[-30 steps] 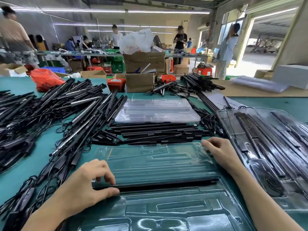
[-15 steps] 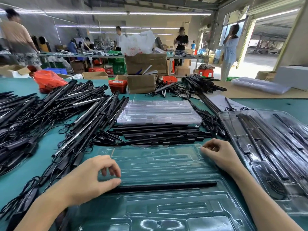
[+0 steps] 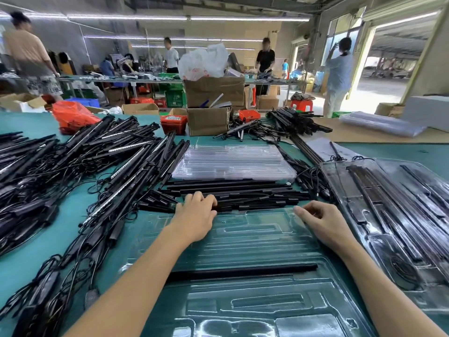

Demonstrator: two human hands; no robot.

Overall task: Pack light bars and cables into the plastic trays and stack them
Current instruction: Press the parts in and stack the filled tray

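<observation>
Head: left hand on loose bars; tray holds 1 bar.

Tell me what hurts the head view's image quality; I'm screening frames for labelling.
Head view: wide-angle distortion bows the table edges and ceiling lights; glare streaks the clear tray in front, hiding its slots; bright doorway at right is overexposed; background workers are soft; left hand and right hand stay fairly sharp.

An orange bag and cardboard boxes sit behind.
</observation>
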